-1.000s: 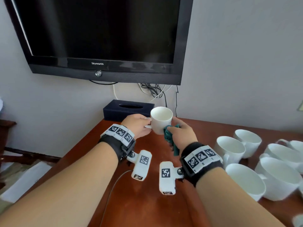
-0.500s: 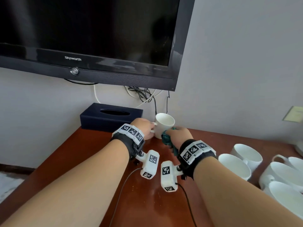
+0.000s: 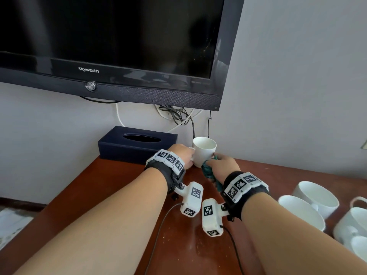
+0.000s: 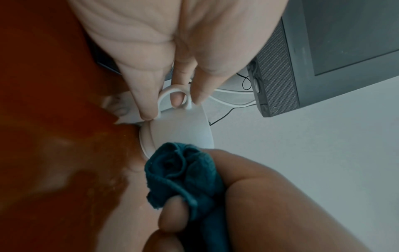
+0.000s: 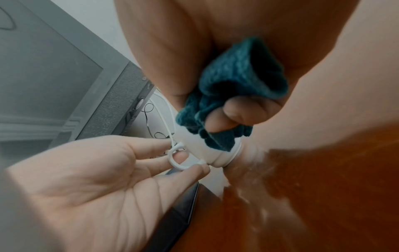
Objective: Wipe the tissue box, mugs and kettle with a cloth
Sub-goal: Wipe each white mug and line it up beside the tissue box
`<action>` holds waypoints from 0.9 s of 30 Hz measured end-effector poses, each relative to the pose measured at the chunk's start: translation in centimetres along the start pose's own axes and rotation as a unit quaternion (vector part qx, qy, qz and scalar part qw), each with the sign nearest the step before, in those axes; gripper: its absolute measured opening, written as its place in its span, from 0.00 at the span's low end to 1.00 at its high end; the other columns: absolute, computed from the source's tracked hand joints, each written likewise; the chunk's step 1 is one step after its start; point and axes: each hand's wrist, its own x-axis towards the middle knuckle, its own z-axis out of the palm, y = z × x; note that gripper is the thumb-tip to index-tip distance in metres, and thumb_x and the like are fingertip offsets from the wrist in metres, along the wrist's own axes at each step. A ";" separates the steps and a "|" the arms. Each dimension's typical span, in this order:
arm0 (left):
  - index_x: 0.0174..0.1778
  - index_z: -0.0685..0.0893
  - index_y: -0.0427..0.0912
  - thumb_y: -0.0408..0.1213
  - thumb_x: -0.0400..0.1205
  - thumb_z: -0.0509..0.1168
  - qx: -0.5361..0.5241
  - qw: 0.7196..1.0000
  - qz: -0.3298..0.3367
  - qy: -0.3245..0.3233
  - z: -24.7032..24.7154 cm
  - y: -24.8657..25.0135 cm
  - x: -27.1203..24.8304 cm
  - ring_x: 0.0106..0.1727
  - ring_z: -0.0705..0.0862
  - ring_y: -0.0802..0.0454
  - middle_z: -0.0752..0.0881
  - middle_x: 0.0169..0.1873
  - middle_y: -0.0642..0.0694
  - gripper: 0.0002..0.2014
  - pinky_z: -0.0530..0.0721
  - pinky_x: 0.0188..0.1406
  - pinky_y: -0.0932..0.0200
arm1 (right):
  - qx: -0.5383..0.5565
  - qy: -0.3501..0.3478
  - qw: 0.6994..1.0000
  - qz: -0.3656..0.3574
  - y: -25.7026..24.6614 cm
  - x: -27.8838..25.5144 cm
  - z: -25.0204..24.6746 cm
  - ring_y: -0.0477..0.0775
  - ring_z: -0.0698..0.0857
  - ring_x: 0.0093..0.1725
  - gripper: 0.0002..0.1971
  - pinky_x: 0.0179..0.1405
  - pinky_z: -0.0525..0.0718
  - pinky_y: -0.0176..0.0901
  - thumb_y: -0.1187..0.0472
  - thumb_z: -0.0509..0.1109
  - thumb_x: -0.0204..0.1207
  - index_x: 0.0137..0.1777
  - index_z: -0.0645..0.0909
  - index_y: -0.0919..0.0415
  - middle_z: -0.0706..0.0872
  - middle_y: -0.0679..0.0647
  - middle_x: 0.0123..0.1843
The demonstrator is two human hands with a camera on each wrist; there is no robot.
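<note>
White mugs (image 3: 204, 150): one held, four aside; one teal cloth (image 3: 208, 171).

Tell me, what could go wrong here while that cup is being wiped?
The left hand holds the white mug only by its small handle, one finger through the loop, so a firm push from the teal cloth in the right hand might twist it loose. The mug sits near the table's back edge, beside the tissue box and hanging cables, which it could bump.

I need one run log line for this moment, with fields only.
left hand: holds white mug by handle | right hand: presses teal cloth on mug side | mug: on table, beside tissue box
</note>
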 end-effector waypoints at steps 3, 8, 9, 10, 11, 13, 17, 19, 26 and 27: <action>0.74 0.79 0.44 0.39 0.88 0.64 -0.044 0.999 0.006 0.029 -0.1 0.3 -0.3 0.65 0.84 0.36 0.86 0.62 0.38 0.18 0.83 0.64 0.48 | -0.012 -0.001 1.000 0.004 -0.4 -0.4 -0.1 0.54 0.83 0.23 0.29 0.20 0.82 0.41 0.63 0.70 0.83 0.84 0.74 0.52 0.87 0.56 0.38; 0.78 0.80 0.36 0.44 0.89 0.66 -0.017 1.000 -0.008 -0.004 -0.4 0.2 -0.9 0.73 0.83 0.35 0.84 0.73 0.34 0.23 0.87 0.63 0.59 | -0.017 0.016 1.000 0.010 -1.1 -1.3 -0.7 0.56 0.83 0.24 0.07 0.24 0.83 0.41 0.65 0.69 0.78 0.50 0.89 0.63 0.89 0.58 0.34; 0.77 0.80 0.35 0.45 0.88 0.68 -0.028 1.000 -0.010 -0.011 -0.8 0.3 -1.4 0.72 0.84 0.34 0.85 0.72 0.33 0.24 0.87 0.67 0.49 | -0.010 0.020 1.000 0.015 -1.3 -1.6 -1.0 0.55 0.81 0.21 0.06 0.22 0.78 0.40 0.65 0.68 0.78 0.45 0.87 0.63 0.87 0.58 0.31; 0.77 0.79 0.37 0.43 0.87 0.69 -0.015 1.000 0.002 -0.019 -1.3 0.6 -1.8 0.68 0.86 0.33 0.86 0.68 0.33 0.24 0.87 0.66 0.43 | -0.002 0.026 1.000 0.013 -1.7 -2.0 -1.3 0.54 0.79 0.19 0.07 0.21 0.75 0.38 0.65 0.68 0.78 0.42 0.86 0.63 0.86 0.58 0.30; 0.79 0.76 0.41 0.38 0.85 0.69 -0.070 0.996 -0.031 -0.043 -1.9 1.3 -2.5 0.64 0.86 0.33 0.85 0.63 0.35 0.24 0.87 0.61 0.43 | 0.006 0.034 0.999 0.007 -2.1 -2.3 -1.8 0.54 0.77 0.18 0.07 0.20 0.74 0.38 0.65 0.67 0.78 0.40 0.85 0.63 0.85 0.58 0.29; 0.82 0.72 0.47 0.33 0.84 0.67 -0.196 0.977 -0.079 -0.022 -3.6 2.1 -4.3 0.61 0.85 0.34 0.82 0.57 0.38 0.28 0.83 0.53 0.49 | 0.009 0.049 0.999 -0.013 -3.4 -3.5 -3.0 0.56 0.78 0.20 0.08 0.23 0.78 0.43 0.64 0.67 0.78 0.39 0.85 0.65 0.86 0.60 0.30; 0.81 0.74 0.47 0.36 0.84 0.68 -0.328 0.937 -0.121 0.014 -6.7 3.1 -7.1 0.66 0.84 0.34 0.83 0.65 0.37 0.27 0.84 0.62 0.46 | -0.010 0.057 0.997 -0.047 -6.2 -5.8 -6.0 0.59 0.83 0.26 0.10 0.28 0.84 0.48 0.60 0.67 0.81 0.51 0.88 0.65 0.89 0.61 0.35; 0.82 0.75 0.44 0.38 0.85 0.69 -0.359 0.925 -0.122 0.008 -8.5 4.7 -9.6 0.69 0.85 0.35 0.83 0.70 0.37 0.27 0.85 0.66 0.45 | -0.011 0.049 0.997 -0.057 -7.5 -7.7 -8.3 0.52 0.81 0.17 0.10 0.18 0.78 0.39 0.60 0.67 0.84 0.54 0.87 0.66 0.85 0.56 0.29; 0.52 0.85 0.37 0.36 0.90 0.67 -0.463 0.877 -0.098 -0.080 -11.4 12.9 -16.8 0.51 0.89 0.44 0.89 0.48 0.42 0.06 0.88 0.68 0.42 | -0.099 0.033 0.991 -0.079 -7.9 -15.0 -19.0 0.56 0.85 0.34 0.07 0.21 0.82 0.38 0.56 0.70 0.86 0.58 0.83 0.57 0.85 0.54 0.41; 0.55 0.85 0.36 0.37 0.89 0.68 -0.456 0.881 -0.087 -0.088 -11.3 14.0 -17.5 0.47 0.89 0.45 0.89 0.47 0.42 0.07 0.89 0.63 0.43 | -0.124 0.039 0.989 -0.075 -7.4 -15.9 -20.3 0.59 0.84 0.34 0.10 0.22 0.82 0.41 0.56 0.69 0.87 0.60 0.85 0.60 0.86 0.56 0.40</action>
